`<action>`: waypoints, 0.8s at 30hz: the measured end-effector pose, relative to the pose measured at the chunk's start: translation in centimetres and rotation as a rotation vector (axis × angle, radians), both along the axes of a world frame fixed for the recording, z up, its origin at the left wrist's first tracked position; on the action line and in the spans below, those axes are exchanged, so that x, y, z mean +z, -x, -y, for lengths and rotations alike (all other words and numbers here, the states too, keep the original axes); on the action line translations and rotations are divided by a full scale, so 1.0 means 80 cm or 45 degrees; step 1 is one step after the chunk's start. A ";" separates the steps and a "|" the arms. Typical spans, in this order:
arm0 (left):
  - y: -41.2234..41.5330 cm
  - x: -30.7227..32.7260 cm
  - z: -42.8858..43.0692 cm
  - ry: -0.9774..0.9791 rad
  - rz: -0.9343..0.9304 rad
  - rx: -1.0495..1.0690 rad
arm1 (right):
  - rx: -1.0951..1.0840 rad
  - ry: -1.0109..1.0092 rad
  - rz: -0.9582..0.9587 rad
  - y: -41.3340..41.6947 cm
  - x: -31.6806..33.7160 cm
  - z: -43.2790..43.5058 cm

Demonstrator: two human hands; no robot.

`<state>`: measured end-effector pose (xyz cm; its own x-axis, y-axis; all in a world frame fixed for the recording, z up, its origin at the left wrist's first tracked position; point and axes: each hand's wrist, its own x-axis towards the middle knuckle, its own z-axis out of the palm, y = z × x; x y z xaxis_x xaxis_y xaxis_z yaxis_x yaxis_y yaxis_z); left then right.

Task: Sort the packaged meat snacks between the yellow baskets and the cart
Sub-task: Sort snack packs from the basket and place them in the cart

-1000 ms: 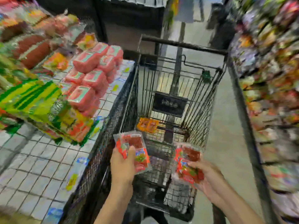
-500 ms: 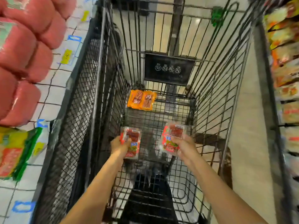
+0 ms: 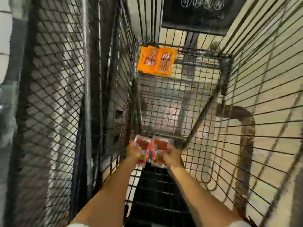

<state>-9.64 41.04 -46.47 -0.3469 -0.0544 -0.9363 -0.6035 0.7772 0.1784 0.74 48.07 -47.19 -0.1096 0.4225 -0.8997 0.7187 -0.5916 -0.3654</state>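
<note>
Both arms had reached deeper into the cart (image 3: pixel 262 79). Left hand (image 3: pixel 133 152) gripped left pack (image 3: pixel 142 143), right hand (image 3: pixel 172 157) gripped right pack (image 3: pixel 159 145), edges touching — light, soft, slick film; I judged edge grips safest.

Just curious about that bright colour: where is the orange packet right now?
In the head view the orange packet lies upper centre, at the far end of the cart, by its left wall, below the dark sign panel.
</note>
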 end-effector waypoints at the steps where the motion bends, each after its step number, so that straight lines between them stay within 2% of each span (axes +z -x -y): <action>1: -0.001 -0.003 -0.001 0.035 -0.061 0.029 | 0.032 -0.021 0.019 0.002 -0.002 0.003; 3: -0.004 -0.009 0.002 0.047 -0.139 0.060 | 0.049 -0.055 0.024 0.006 -0.005 0.009; 8: -0.011 -0.007 0.021 -0.025 -0.228 -0.090 | 0.041 -0.078 -0.039 0.010 0.002 0.025; 11: -0.007 -0.005 0.030 0.020 -0.350 -0.228 | 0.061 -0.024 -0.085 0.008 0.009 0.033; 14: -0.005 -0.001 0.035 0.103 -0.390 -0.277 | 0.033 -0.080 -0.201 0.005 0.018 0.044; 19: -0.013 0.004 0.039 0.074 -0.513 -0.371 | 0.368 -0.385 0.158 0.006 0.015 0.050; 24: -0.012 0.014 0.037 0.122 -0.495 -0.511 | 0.460 -0.465 0.206 0.003 0.014 0.051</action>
<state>-8.65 38.05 -45.35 -0.6763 0.0748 -0.7328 -0.1612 0.9557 0.2463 0.48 43.96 -46.10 -0.1778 0.6723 -0.7186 0.9171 -0.1515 -0.3687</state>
